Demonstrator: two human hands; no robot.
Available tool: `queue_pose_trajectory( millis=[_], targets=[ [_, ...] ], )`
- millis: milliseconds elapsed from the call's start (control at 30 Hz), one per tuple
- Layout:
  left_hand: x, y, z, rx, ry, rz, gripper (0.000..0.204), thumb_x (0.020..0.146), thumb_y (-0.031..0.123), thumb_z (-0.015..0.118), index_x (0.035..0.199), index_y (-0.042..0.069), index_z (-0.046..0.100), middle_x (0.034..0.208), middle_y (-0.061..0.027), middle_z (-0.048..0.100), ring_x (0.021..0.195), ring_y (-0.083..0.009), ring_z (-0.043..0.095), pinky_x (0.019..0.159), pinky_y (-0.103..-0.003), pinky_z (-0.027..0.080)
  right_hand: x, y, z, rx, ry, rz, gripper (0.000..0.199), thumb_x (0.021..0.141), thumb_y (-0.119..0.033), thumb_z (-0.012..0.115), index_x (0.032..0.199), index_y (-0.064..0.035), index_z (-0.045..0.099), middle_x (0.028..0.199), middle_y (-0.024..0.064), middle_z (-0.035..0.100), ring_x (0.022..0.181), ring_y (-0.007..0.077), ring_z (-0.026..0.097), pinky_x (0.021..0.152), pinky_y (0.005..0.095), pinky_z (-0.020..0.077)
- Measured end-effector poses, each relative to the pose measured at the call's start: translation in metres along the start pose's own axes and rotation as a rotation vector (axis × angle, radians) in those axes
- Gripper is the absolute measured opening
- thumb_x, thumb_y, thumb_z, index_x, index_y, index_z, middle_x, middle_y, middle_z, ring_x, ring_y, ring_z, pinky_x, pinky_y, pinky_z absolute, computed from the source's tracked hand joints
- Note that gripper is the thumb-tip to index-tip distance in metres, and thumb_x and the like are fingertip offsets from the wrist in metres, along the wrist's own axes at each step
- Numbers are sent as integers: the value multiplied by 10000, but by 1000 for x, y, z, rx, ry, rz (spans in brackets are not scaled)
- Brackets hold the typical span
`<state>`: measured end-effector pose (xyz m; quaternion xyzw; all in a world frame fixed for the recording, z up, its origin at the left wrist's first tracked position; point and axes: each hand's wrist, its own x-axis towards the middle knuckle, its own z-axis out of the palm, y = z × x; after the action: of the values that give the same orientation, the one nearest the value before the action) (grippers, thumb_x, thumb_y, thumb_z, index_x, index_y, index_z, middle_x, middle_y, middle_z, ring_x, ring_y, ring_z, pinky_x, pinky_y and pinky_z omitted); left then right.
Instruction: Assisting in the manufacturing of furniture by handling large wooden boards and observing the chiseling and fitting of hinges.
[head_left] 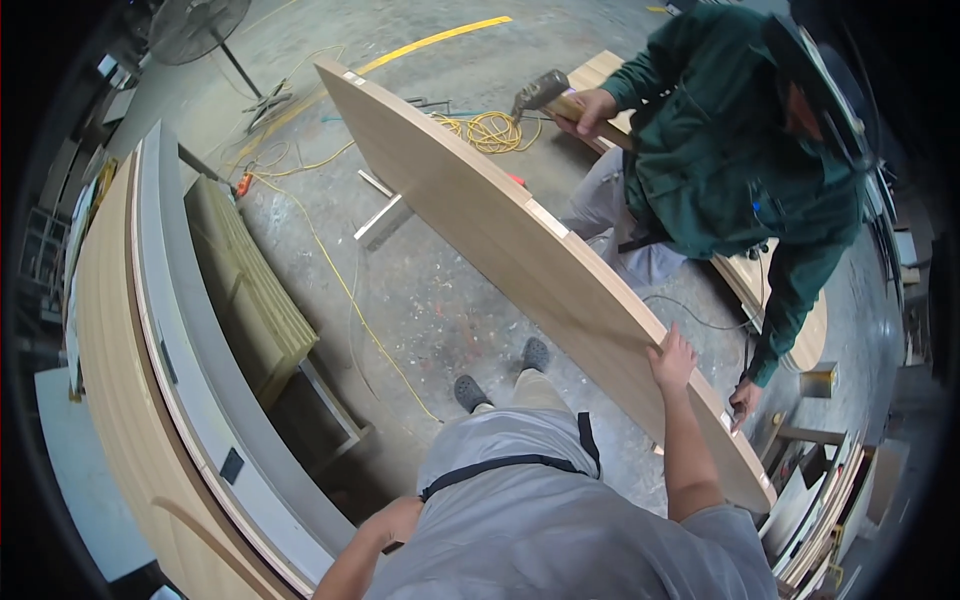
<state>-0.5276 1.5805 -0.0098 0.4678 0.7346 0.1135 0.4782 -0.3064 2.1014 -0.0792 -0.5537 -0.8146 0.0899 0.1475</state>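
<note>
A large wooden door slab (pixel 480 240) stands on its long edge, running diagonally from far left to near right. My right hand (pixel 675 362) grips its upper edge, thumb on my side and fingers over the top. My left hand (pixel 400 520) is down by my hip; its fingers are hidden. Across the slab, a co-worker in a dark green jacket holds a hammer (pixel 548 92) raised in one hand. The co-worker's other hand (pixel 743 400) is at the slab's upper edge near its close end, around a small dark item I cannot make out.
Long panels (pixel 190 380) stand on edge along my left. Yellow cable (pixel 490 132) lies coiled beyond the slab and trails over the floor. A standing fan (pixel 200 25) is at the far left. Stacked boards (pixel 825 510) are at the near right.
</note>
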Motion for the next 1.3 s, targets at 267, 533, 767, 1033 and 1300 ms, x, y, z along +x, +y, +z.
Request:
queue_pose_trajectory(
  millis=[267,533,767,1033,1300],
  targets=[
    [-17,-26,-7,70,-64,24,315,731,262,541,905,18,637,930,-241,608,864,-407,572,735,-440,470,-21,10,1,-73,-220,-14,485,663,-373,718,919,-22,502,889,196,615,883,348,597,765,445,476],
    [-7,-38,-34,71,-157,19,323,747,274,526,910,18,633,932,-244,609,885,-410,564,745,-438,464,1,4,-5,38,-259,-30,544,667,-369,711,1103,-113,510,938,119,643,917,305,605,798,420,473],
    [-1,-35,-43,-160,-183,-95,312,757,257,507,902,13,636,934,-244,612,888,-410,566,751,-431,465,9,0,-3,34,-308,3,594,676,-377,697,1193,-170,491,950,113,650,939,300,606,806,415,477],
    [14,-27,-66,155,-308,56,332,732,283,540,905,15,632,941,-236,614,898,-407,564,757,-434,462,16,-1,9,26,-322,22,505,671,-407,686,1086,-151,557,931,115,654,906,310,616,779,424,482],
    [18,-5,-84,40,-272,-8,345,723,290,560,931,23,631,970,-229,611,913,-401,563,759,-420,462,25,-3,17,53,-296,4,463,648,-367,685,1026,-132,557,856,124,654,853,327,619,746,430,483]
  ],
)
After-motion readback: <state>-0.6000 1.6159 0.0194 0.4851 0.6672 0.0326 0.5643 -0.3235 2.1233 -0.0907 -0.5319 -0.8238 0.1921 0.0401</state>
